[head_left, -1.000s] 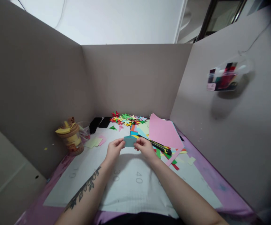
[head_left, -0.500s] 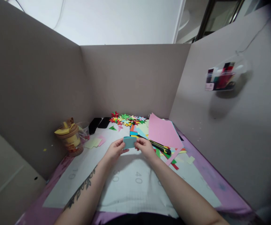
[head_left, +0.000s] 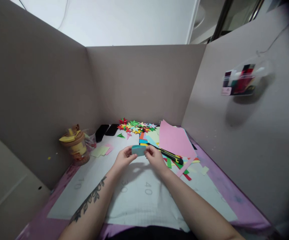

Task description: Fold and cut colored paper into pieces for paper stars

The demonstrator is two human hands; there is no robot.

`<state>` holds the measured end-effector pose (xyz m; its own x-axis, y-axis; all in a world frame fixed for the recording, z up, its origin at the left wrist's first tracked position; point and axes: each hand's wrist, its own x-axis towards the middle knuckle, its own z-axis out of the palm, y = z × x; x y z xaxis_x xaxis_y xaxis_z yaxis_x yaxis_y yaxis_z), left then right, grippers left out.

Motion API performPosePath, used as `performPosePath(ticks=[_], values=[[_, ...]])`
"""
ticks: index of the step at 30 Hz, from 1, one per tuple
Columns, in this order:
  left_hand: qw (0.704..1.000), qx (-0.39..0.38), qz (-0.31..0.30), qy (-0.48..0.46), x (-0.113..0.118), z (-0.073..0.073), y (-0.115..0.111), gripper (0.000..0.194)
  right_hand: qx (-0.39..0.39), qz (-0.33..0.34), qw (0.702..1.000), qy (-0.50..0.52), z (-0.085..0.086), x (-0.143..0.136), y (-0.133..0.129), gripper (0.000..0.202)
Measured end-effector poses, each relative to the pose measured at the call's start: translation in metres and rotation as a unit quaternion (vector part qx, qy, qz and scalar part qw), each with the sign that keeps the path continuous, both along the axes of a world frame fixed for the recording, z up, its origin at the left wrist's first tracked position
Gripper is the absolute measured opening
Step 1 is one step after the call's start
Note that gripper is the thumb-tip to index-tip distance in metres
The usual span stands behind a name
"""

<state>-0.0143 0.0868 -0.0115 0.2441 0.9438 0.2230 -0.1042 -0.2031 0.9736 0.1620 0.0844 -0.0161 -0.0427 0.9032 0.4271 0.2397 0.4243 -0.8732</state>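
Standing at the left end of the purple-covered counter point(head_left: 40, 220), close to the left partition point(head_left: 46, 100), a brown-rimmed tub point(head_left: 78, 148) has yellow pieces lying across its top. A clear plastic cup point(head_left: 90, 139) is just beside it, and some pale green and pink paper pieces point(head_left: 100, 152) overlap a little nearer the person. Behind these, two flat black objects point(head_left: 101, 132) lie side by side.

Further right, the left hand point(head_left: 124, 158) grips the left end of a small folded blue paper point(head_left: 138, 151), its thumb on the near face. The paper is held in the air between both hands, above a white sheet point(head_left: 146, 206) printed with numbers such as 40. Beyond it lie a green folded piece point(head_left: 120, 135), a pink folded piece point(head_left: 129, 135) and a heap of many-coloured paper stars point(head_left: 136, 127) along the back partition point(head_left: 144, 83). The right hand point(head_left: 155, 158) pinches the paper's right end.

Right of that hand, a black-and-yellow cutter point(head_left: 173, 156) lies slantwise, with a large pink sheet point(head_left: 175, 140) behind it and coloured strips point(head_left: 186, 165) around its near end. A pale green scrap point(head_left: 204, 170) lies apart, near the sheet's right edge. At far right, a clear container point(head_left: 241, 81) hangs against the right partition point(head_left: 209, 120).
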Motion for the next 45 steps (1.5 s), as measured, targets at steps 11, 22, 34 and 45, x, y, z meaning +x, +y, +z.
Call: performPosePath(ticks=[11,22,34,45], values=[[0.964,-0.058,-0.083,-0.247,0.01,0.01,-0.019,0.068,-0.281,0.181,0.876,0.348,-0.001,-0.045,-0.028,0.027],[0.961,-0.14,-0.098,-0.217,0.003,0.02,-0.02,0.061,0.113,-0.046,0.992,-0.021,0.011,-0.012,-0.02,0.013],[0.983,-0.041,-0.153,0.098,0.0,0.005,-0.02,0.068,0.235,0.051,0.956,-0.167,0.016,-0.009,-0.025,0.018],[0.978,0.022,-0.127,0.161,0.003,-0.001,-0.022,0.086,0.156,0.144,0.96,-0.182,0.019,-0.011,-0.022,0.013]])
